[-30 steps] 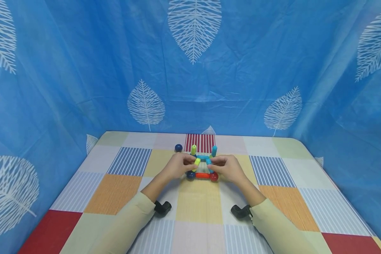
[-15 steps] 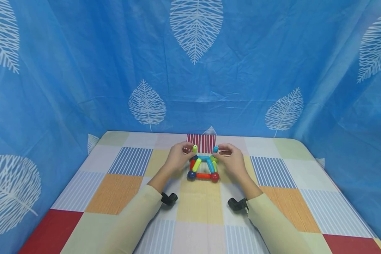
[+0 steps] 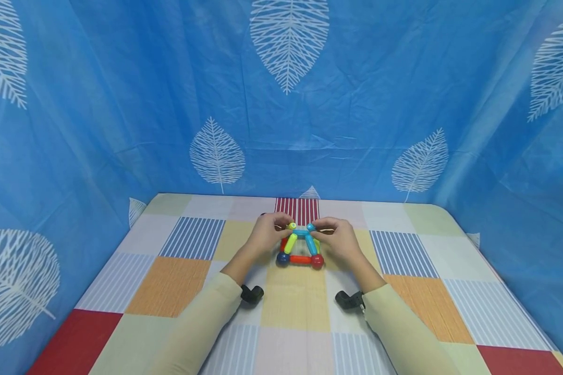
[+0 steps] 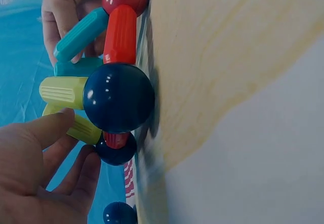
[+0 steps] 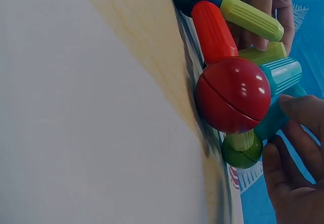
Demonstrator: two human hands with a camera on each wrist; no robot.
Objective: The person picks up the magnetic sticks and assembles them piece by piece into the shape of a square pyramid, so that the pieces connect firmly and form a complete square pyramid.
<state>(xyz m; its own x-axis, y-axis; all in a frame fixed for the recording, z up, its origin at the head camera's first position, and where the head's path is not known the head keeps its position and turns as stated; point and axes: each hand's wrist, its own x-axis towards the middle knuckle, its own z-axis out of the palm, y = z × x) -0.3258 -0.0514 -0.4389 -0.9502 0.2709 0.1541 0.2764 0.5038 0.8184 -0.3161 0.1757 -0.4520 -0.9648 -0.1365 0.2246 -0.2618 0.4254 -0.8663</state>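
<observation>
A frame of magnetic rods and balls stands on the table. Its front corners are a dark blue ball [image 3: 283, 259] and a red ball [image 3: 317, 261], joined by a red rod [image 3: 300, 259]. From these, a yellow-green rod [image 3: 291, 244] and a light blue rod [image 3: 311, 244] slant inward. My left hand [image 3: 265, 233] pinches the far yellow-green rod [image 4: 83, 129], which rises from another dark blue ball [image 4: 116, 150]. With my right hand [image 3: 340, 237] I pinch the far blue rod [image 5: 273, 119], above a green ball [image 5: 243, 150]. Both far rods lean toward each other.
A loose dark blue ball [image 4: 119, 213] lies beyond the frame, mostly hidden by my left hand in the head view. A patchwork cloth [image 3: 295, 302] covers the table. A blue leaf-print curtain [image 3: 356, 104] encloses the back and sides.
Both hands have moved from the front rods to the far pair. Those far rods stood nearly upright before and are now tilted inward.
</observation>
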